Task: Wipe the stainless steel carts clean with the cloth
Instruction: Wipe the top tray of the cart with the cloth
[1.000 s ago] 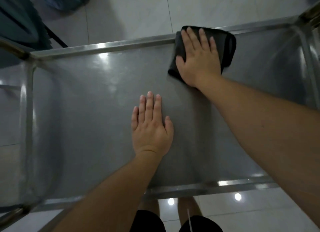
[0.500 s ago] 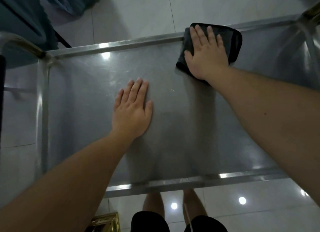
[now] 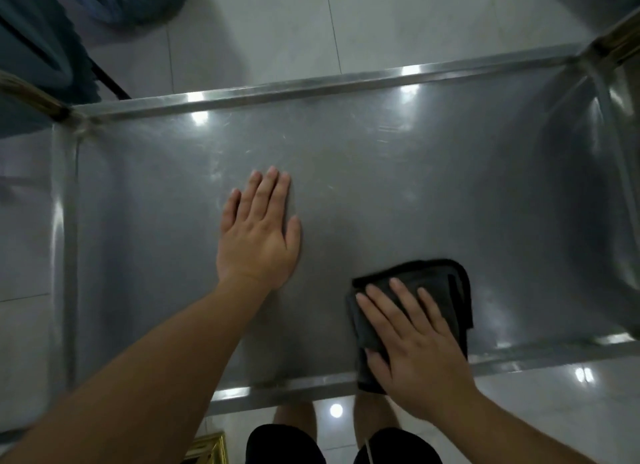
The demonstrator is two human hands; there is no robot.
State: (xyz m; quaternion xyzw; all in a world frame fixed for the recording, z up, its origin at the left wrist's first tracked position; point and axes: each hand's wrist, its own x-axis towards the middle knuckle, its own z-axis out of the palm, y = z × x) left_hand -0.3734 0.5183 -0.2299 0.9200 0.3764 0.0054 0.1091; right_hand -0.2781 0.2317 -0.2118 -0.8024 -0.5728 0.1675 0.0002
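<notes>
Head view: wiping of the cart's top shelf under way, much left to judge

Head camera looked straight down on the flat grey stainless steel cart shelf, where we had our left hand laid palm-down near the middle, fingers straight and together, holding nothing and steadying the cart. Our right hand lay flat with spread fingers on the folded dark grey cloth, pressing it onto the steel and not clenching it. The cloth sat at the near right of the shelf, its near end lying over the raised front rim

We judged the job to be in mid-course. The cloth was down and working at the near edge, so that strip seemed to be getting its pass. The metal carried faint scratches and smears towards the far rim and around the left hand, and we could not tell whether those were dirt or wear. The left part of the shelf, the corner posts and the rims looked yet to be done, and any lower shelf or other carts were out of sight, so we could not say how they stood
</notes>
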